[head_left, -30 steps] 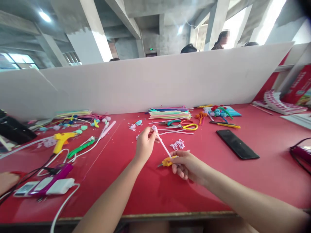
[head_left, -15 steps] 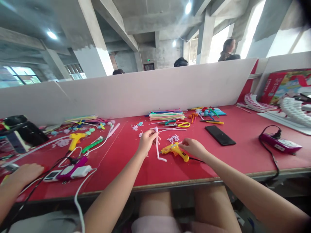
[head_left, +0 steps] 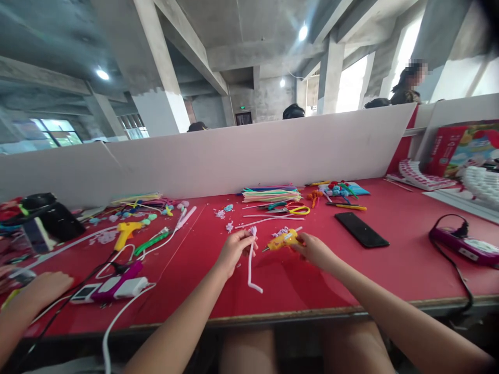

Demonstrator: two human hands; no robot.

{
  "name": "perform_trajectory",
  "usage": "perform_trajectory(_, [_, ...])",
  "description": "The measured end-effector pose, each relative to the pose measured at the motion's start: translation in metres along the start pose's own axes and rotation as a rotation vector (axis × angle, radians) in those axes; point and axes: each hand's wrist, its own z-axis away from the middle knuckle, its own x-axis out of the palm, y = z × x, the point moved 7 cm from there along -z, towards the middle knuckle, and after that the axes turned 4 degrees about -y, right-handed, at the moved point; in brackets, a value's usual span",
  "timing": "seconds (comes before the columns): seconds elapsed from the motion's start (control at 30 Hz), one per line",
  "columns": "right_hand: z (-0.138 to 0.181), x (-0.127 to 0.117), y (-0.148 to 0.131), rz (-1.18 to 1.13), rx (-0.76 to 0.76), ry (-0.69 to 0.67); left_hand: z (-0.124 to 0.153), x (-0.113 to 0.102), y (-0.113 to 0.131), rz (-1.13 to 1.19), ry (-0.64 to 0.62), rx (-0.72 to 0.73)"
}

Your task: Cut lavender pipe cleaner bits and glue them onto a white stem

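A big red table (head_left: 304, 285) is seen, and its far side is closed off by a long white wall (head_left: 234, 161). At the far right a red box (head_left: 448, 150) with bright pictures is partly cut off; what is kept in it is hidden. A black phone (head_left: 360, 229) is laid flat on the right. Near the wall, part of a blue packet (head_left: 360, 189) is covered by small fluffy balls (head_left: 339, 191); what is in it cannot be told. A yellow glue gun (head_left: 283, 240) is gripped by the right hand (head_left: 314, 249), with its metal tip pointed left. Just left of that tip, over the table's near part, a thin, fuzzy, pale purple stem (head_left: 250, 265) is pinched near its top by the left hand (head_left: 234, 252). It is topped by a small fluffy bunch, hung downward, and bent to the right near its bottom. Tiny purple bits (head_left: 229, 227) are scattered beyond the left hand.
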Motion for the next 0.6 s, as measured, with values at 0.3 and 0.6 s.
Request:
perform_trajectory(0.3, [-0.033, -0.037, 0.000, -0.554, -0.002, -0.146, -0.041, 0.012, -0.022, 0.198, -0.048, -0.131])
perform_trajectory(0.6, [-0.051, -0.026, 0.007, -0.846, -0.072, -0.174, -0.064, 0.048, -0.049, 0.317, -0.152, -0.263])
